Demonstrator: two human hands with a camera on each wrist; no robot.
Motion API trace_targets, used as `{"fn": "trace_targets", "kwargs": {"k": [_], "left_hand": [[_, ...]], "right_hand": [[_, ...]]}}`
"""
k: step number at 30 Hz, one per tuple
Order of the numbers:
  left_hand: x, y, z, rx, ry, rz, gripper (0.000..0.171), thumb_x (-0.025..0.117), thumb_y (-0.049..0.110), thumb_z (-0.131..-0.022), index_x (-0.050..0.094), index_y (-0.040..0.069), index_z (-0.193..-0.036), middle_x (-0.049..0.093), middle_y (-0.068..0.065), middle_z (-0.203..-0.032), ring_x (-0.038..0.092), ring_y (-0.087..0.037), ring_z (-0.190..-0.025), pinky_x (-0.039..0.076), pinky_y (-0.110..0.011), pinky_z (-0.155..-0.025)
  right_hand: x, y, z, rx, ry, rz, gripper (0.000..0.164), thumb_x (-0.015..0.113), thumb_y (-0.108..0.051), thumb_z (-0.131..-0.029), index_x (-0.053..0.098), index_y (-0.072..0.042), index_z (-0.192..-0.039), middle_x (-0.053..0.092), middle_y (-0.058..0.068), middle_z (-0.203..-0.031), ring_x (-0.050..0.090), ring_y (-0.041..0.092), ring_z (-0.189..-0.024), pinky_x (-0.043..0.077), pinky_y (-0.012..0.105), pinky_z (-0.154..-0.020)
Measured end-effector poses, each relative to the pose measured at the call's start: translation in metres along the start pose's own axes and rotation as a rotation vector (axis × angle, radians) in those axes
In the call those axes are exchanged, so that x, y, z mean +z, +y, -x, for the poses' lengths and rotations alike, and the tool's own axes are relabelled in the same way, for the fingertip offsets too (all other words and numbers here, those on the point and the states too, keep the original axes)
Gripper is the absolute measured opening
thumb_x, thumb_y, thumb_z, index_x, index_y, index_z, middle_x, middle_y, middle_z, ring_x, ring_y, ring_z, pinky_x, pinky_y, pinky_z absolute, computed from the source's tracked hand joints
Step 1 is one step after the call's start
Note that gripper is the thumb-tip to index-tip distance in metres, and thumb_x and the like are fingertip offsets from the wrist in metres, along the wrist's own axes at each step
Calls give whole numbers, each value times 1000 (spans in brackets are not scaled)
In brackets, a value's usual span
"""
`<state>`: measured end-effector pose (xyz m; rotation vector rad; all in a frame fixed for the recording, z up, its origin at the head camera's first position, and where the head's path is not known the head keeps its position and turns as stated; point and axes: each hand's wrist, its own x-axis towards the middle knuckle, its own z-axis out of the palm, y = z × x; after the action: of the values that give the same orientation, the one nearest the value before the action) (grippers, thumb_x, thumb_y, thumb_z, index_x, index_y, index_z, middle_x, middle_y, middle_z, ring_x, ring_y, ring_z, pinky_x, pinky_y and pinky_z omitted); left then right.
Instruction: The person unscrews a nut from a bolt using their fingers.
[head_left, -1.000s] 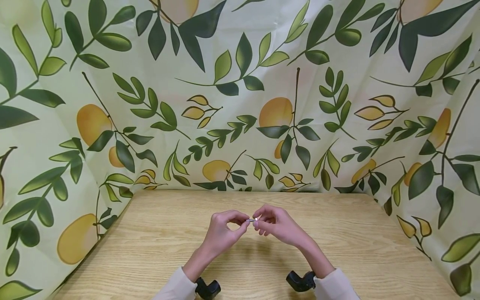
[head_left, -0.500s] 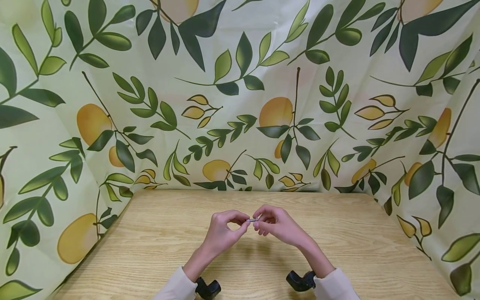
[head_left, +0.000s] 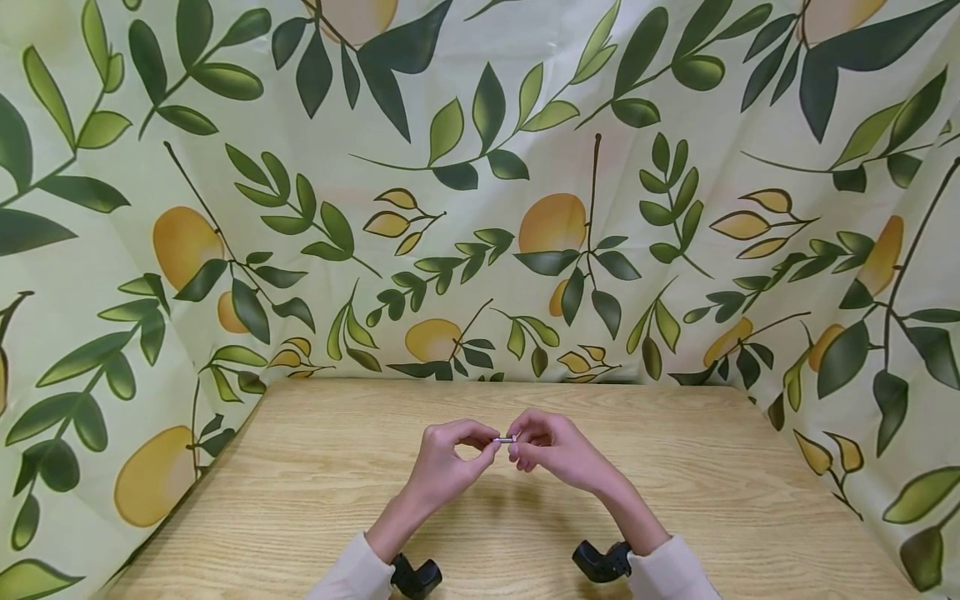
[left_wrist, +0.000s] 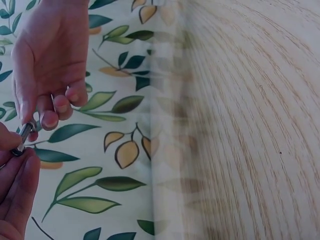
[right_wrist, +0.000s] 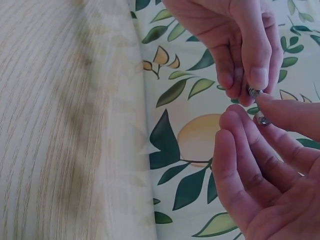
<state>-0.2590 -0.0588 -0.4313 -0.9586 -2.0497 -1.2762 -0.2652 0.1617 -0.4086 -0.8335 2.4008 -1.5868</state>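
Both hands meet above the table around a small silver metal bolt (head_left: 506, 440), which lies roughly level between them in the head view. My left hand (head_left: 447, 454) pinches one end between thumb and fingertips. The thumb and index finger of my right hand (head_left: 557, 450) pinch the other end, its remaining fingers loosely bent. In the left wrist view the shank of the bolt (left_wrist: 24, 136) shows between the fingertips. Ridges like threads appear on the bolt (right_wrist: 255, 92) at the left fingertips in the right wrist view; the right thumb hides its middle.
A light wood-grain table (head_left: 337, 517) lies below the hands. Cloth printed with leaves and fruit (head_left: 465, 267) rises at its back and sides. A black wrist device (head_left: 417, 577) sits at the left cuff, another black device (head_left: 602, 562) at the right.
The left hand keeps its place. The right fingertips shift very slightly at their end of the bolt, edging to the right, and a little more of the bolt shows between the hands.
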Motion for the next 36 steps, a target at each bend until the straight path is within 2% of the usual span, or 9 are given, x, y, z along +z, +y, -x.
{"fn": "trace_targets", "kwargs": {"k": [6, 13, 15, 20, 22, 26, 28, 33, 36], "left_hand": [[0, 1, 0, 1, 9, 1, 7, 79, 3, -87, 79, 8, -92, 80, -5, -83, 74, -6, -73, 63, -22, -71], [0, 1, 0, 3, 8, 3, 6, 78, 4, -88, 79, 8, -92, 80, -5, -83, 74, -6, -73, 63, -23, -72], [-1, 1, 0, -2, 6, 3, 8, 79, 3, -87, 79, 8, -92, 80, -4, -83, 74, -6, -73, 63, -23, -72], [0, 1, 0, -10, 4, 6, 10, 79, 2, -86, 79, 9, -93, 80, -2, -84, 74, -6, -74, 63, -22, -72], [0, 0, 1, -7, 5, 10, 10, 79, 2, -86, 79, 9, -93, 80, -2, -83, 74, -6, -74, 63, -23, -72], [1, -2, 1, 0, 5, 15, 9, 79, 2, -87, 79, 9, -93, 80, -4, -83, 74, -6, -73, 63, -23, -72], [1, -2, 1, -3, 5, 13, 8, 79, 3, -88, 79, 9, -93, 80, -4, -83, 74, -6, -73, 63, -23, -72], [0, 0, 0, -18, 5, 10, 10, 79, 2, -86, 79, 9, -93, 80, -2, -84, 74, -6, -74, 64, -25, -73], [0, 0, 1, -23, 8, 9, 11, 79, 1, -86, 79, 9, -93, 80, -1, -84, 74, -6, -74, 63, -24, -73]], "right_hand": [[-1, 0, -1, 38, -15, -5, 29, 60, -23, -105, 67, 4, -112, 73, 15, -89, 71, 24, -75, 64, 33, -71], [-1, 1, 0, 33, -16, -26, 24, 60, -20, -105, 68, 2, -110, 73, 13, -91, 71, 34, -79, 65, 35, -72], [-1, 0, 0, 30, -10, -24, 23, 61, -19, -104, 67, 2, -111, 73, 14, -92, 71, 32, -78, 65, 40, -74], [0, 0, 1, 26, -2, -11, 23, 62, -19, -104, 67, 3, -111, 73, 15, -92, 70, 18, -75, 65, 37, -74], [0, 0, 1, 21, 0, -8, 23, 63, -18, -103, 67, 3, -111, 73, 15, -92, 70, 18, -74, 64, 34, -72], [0, 1, 1, 12, 11, -12, 18, 65, -13, -101, 65, 2, -111, 73, 16, -90, 71, 22, -75, 65, 41, -73], [1, 0, 1, 6, 19, -18, 16, 66, -10, -99, 64, 2, -110, 73, 17, -89, 71, 23, -76, 65, 41, -73], [1, 0, 0, -9, 36, -21, 16, 68, -7, -97, 63, 2, -109, 72, 19, -89, 70, 24, -75, 62, 30, -69], [1, 0, -1, -19, 37, -26, 19, 69, -10, -98, 62, 3, -110, 72, 22, -91, 71, 24, -75, 62, 30, -69]]}}
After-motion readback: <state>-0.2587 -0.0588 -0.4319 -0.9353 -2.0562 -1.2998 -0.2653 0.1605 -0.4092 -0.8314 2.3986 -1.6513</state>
